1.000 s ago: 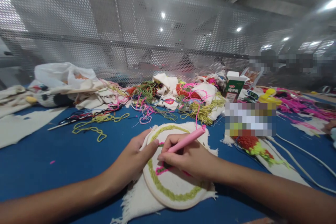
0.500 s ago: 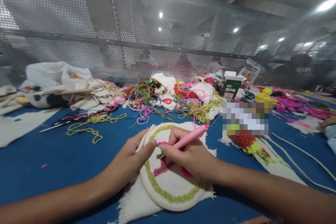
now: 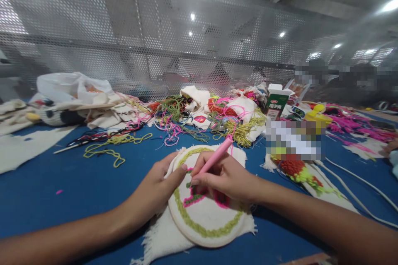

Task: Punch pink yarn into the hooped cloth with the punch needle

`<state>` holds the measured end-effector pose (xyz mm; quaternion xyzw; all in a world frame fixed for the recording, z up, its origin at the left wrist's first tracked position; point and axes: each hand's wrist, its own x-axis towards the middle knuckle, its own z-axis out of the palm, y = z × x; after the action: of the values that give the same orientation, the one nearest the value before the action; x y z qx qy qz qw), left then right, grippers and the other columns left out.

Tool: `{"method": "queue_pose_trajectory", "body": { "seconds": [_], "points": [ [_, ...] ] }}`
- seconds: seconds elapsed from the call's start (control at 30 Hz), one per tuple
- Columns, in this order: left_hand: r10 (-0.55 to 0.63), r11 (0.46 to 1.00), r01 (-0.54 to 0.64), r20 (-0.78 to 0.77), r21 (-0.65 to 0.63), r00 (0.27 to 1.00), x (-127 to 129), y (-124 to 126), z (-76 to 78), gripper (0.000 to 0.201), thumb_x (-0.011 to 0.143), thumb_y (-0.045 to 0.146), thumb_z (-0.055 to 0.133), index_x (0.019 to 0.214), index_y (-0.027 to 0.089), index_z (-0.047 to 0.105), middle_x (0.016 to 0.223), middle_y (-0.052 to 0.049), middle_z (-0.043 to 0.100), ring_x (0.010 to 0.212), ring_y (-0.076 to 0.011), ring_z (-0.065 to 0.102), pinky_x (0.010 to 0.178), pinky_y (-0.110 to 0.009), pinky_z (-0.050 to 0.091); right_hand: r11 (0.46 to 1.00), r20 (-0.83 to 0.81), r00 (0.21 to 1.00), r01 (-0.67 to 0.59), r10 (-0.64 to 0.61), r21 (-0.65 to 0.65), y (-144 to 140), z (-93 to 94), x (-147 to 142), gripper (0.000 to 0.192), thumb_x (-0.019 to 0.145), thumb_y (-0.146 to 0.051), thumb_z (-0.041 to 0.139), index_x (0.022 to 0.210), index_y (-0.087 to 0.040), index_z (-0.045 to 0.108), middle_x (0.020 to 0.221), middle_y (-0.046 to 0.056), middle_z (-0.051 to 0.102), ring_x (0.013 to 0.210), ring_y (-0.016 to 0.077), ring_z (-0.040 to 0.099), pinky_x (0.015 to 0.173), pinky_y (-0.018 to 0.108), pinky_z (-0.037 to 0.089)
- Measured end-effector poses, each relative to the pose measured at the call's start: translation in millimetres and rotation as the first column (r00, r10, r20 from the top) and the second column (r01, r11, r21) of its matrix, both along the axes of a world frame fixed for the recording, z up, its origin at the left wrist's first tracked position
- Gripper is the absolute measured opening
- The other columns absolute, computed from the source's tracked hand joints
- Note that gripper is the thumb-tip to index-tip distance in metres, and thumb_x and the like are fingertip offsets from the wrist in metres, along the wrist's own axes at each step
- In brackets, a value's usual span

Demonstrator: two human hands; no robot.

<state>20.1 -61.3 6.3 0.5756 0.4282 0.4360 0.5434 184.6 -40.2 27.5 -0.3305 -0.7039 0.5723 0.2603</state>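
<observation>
A round embroidery hoop with white cloth stretched in it lies tilted before me. A yellow-green yarn ring runs inside its rim, around pink-outlined shapes partly filled with dark green. My left hand grips the hoop's upper left edge, its thumb on the cloth and the other fingers hidden beneath. A pink punch needle pen is pinched in my right hand, low over the pink and green stitching. Its tip is hidden by the fingers. Pink yarn comes from the pen's top end.
Heaps of tangled yarn and cloth scraps line the back of the blue table, before a perforated metal screen. To the right are a green-white carton, a yellow container, a red-green yarn piece and white cables.
The pink pen has tipped more upright and its top end has moved left. My left hand keeps its hold on the hoop. The whole view has shifted slightly.
</observation>
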Motion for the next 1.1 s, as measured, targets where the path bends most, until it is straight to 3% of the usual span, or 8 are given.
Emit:
{"method": "queue_pose_trajectory", "body": {
  "seconds": [0.1,0.27,0.47,0.63,0.8,0.9,1.0,1.1],
  "points": [
    [-0.002,1.0,0.002,0.008,-0.011,1.0,0,0,-1.2,0.042,0.079,0.037,0.052,0.114,0.015,0.05,0.095,-0.006,0.067,0.072,-0.017,0.061,0.064,-0.025,0.048,0.999,0.003,1.0,0.029,-0.029,-0.023,0,-0.6,1,0.028,0.067,-0.039,0.064,0.07,-0.017,0.047,0.056,-0.003,0.056,0.035,0.0043,0.042,0.033,0.017,0.033],
    [0.004,1.0,-0.004,0.035,-0.008,0.999,-1,-1,1.7,0.039,0.079,0.035,0.052,0.112,0.014,0.05,0.098,-0.007,0.065,0.079,-0.0189,0.061,0.067,-0.026,0.048,0.979,0.005,0.983,0.181,-0.183,0.093,-7,-4.1,0,0.035,0.071,-0.04,0.061,0.058,-0.018,0.037,0.049,-0.006,0.049,0.035,0.0031,0.038,0.031,0.015,0.026],
    [-0.022,0.999,0.019,0.083,0.028,0.996,0,-2,6.4,0.031,0.08,0.031,0.053,0.104,0.013,0.052,0.091,-0.004,0.067,0.076,-0.0158,0.06,0.065,-0.022,0.047,0.924,-0.054,0.957,0.289,-0.284,0.253,-13,-5.0,-3,0.034,0.078,-0.035,0.053,0.054,-0.018,0.035,0.049,-0.005,0.044,0.043,0.0046,0.041,0.04,0.017,0.032],
    [-0.028,1.0,0.028,0.104,0.004,0.994,0,-2,5.9,0.031,0.079,0.032,0.053,0.103,0.013,0.052,0.089,-0.004,0.067,0.074,-0.016,0.06,0.064,-0.023,0.047,0.91,-0.094,0.95,0.311,-0.296,0.276,-12,-4.2,-3,0.035,0.08,-0.033,0.051,0.053,-0.019,0.033,0.047,-0.006,0.04,0.045,0.0059,0.042,0.043,0.018,0.034],
    [-0.009,0.998,0.007,0.041,0.069,0.999,1,-1,6.2,0.032,0.08,0.033,0.05,0.106,0.013,0.053,0.098,-0.006,0.066,0.086,-0.0209,0.059,0.072,-0.028,0.047,0.873,0.023,0.97,0.206,-0.241,0.443,-16,-2.6,-4,0.034,0.082,-0.031,0.047,0.053,-0.019,0.033,0.048,-0.005,0.04,0.047,0.0067,0.038,0.047,0.021,0.031],
    [0.037,0.987,-0.032,-0.028,0.158,0.999,1,-2,4.8,0.031,0.081,0.032,0.048,0.105,0.014,0.055,0.104,-0.006,0.064,0.094,-0.0215,0.057,0.082,-0.028,0.043,0.738,0.114,0.97,0.085,-0.216,0.67,-16,-6.0,-10,0.033,0.082,-0.024,0.045,0.052,-0.018,0.032,0.049,-0.004,0.038,0.047,0.0067,0.033,0.047,0.022,0.027],
    [0.072,0.981,-0.056,-0.079,0.187,0.994,0,-2,3.5,0.032,0.082,0.03,0.046,0.107,0.013,0.055,0.104,-0.005,0.065,0.093,-0.021,0.057,0.084,-0.028,0.042,0.632,0.183,0.967,-0.031,-0.176,0.774,-12,-9.0,-17,0.031,0.08,-0.021,0.044,0.051,-0.018,0.032,0.05,-0.004,0.038,0.048,0.0068,0.032,0.048,0.023,0.026],
    [0.066,0.985,-0.053,-0.076,0.165,0.995,0,-1,4.0,0.032,0.082,0.028,0.044,0.107,0.013,0.055,0.102,-0.005,0.065,0.093,-0.0208,0.057,0.082,-0.028,0.042,0.682,0.258,0.955,-0.091,-0.147,0.726,-8,-4.9,-19,0.028,0.079,-0.022,0.046,0.054,-0.018,0.036,0.052,-0.004,0.042,0.048,0.0065,0.035,0.049,0.021,0.027]
  ]
}}
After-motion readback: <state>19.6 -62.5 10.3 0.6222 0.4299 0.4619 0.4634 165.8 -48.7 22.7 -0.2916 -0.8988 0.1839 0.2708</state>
